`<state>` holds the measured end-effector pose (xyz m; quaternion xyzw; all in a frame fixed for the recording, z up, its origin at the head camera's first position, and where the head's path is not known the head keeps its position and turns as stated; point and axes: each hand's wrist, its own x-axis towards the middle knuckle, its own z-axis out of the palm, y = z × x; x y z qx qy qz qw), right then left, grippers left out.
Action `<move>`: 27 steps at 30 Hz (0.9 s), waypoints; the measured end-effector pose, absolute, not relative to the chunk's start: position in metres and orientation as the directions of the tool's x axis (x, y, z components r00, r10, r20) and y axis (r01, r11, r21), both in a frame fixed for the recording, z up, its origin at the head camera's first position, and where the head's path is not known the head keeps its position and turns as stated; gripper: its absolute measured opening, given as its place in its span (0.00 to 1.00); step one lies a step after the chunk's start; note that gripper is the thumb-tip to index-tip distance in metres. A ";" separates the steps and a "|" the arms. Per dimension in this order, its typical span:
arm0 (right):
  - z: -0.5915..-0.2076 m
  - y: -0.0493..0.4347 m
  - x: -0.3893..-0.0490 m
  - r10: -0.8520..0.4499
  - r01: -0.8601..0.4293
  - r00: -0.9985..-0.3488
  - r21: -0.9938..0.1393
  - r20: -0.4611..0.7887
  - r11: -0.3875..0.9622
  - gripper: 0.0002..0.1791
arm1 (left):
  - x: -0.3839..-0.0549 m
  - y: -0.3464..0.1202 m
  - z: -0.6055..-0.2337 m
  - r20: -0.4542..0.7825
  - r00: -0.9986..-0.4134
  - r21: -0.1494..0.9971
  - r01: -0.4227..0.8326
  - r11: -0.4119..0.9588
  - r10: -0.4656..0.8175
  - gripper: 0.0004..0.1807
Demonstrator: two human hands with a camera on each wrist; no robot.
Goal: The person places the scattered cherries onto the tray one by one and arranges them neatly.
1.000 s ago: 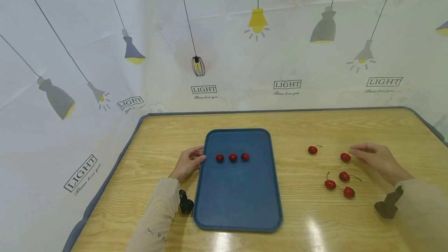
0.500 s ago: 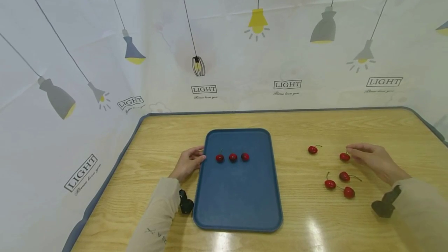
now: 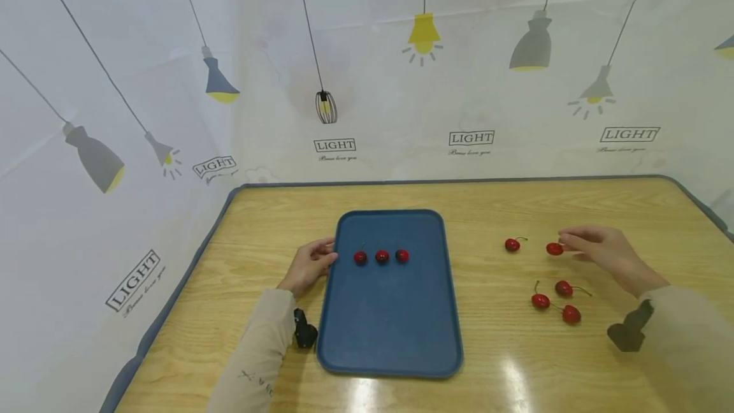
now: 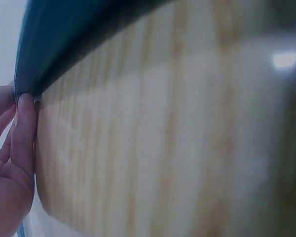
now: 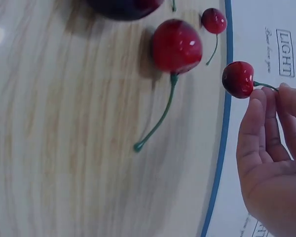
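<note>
Head view, right of the frame: a red cherry (image 3: 554, 249) is held by the right hand (image 3: 610, 257), just right of a loose cherry (image 3: 512, 245) whose stem is pointed up and to the right. In the right wrist view, the grip is seen close: the green stem (image 5: 265, 85) is pinched between thumb and fingertips at the right of the frame, the fruit held out to the left. Whether the table (image 3: 275, 209) is cleared by the fruit cannot be told.

Below, right of centre in the head view, three stemmed cherries (image 3: 540, 301) are clustered near one another. Over to the centre: a blue tray (image 3: 390, 324) is laid lengthwise, and across its upper half a row of three cherries (image 3: 381, 257) is set out, small gaps left between. The tray's left rim is gripped by the left hand (image 3: 309, 268); in the left wrist view it is caught between thumb and fingers at the left edge. Up top, the frame is filled by a white cloth (image 3: 378, 37) printed with hanging lamps (image 3: 423, 30).
</note>
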<state>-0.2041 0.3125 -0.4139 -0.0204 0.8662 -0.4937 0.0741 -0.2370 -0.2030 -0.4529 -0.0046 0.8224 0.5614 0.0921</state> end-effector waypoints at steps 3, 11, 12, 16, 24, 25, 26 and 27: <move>-0.406 0.302 -0.205 -0.119 0.019 -0.988 -0.832 -0.102 0.555 0.31 | -0.234 -0.201 -0.446 -0.161 -0.981 0.928 -0.114 0.356 0.106 0.24; -0.392 0.274 -0.207 -0.171 -0.043 -0.983 -0.814 -0.069 0.579 0.29 | -0.229 -0.199 -0.438 -0.157 -0.981 0.929 -0.106 0.354 0.118 0.24; -0.391 0.271 -0.208 -0.178 -0.049 -0.982 -0.819 -0.065 0.571 0.29 | -0.232 -0.200 -0.442 -0.156 -0.981 0.929 -0.107 0.354 0.114 0.24; -0.388 0.256 -0.209 -0.190 -0.053 -0.980 -0.829 -0.065 0.557 0.29 | -0.236 -0.203 -0.453 -0.142 -0.985 0.927 -0.097 0.363 0.101 0.23; -0.381 0.227 -0.212 -0.231 -0.094 -0.972 -0.823 -0.047 0.560 0.26 | -0.237 -0.203 -0.456 -0.127 -0.988 0.923 -0.084 0.375 0.092 0.23; -0.381 0.223 -0.213 -0.236 -0.097 -0.971 -0.825 -0.045 0.557 0.26 | -0.237 -0.203 -0.457 -0.126 -0.988 0.924 -0.083 0.373 0.094 0.23; -0.380 0.220 -0.213 -0.242 -0.098 -0.969 -0.829 -0.046 0.551 0.25 | -0.237 -0.203 -0.456 -0.129 -0.987 0.925 -0.085 0.369 0.096 0.23; -0.381 0.216 -0.213 -0.255 -0.107 -0.966 -0.834 -0.042 0.541 0.25 | -0.236 -0.203 -0.455 -0.131 -0.986 0.927 -0.087 0.366 0.098 0.23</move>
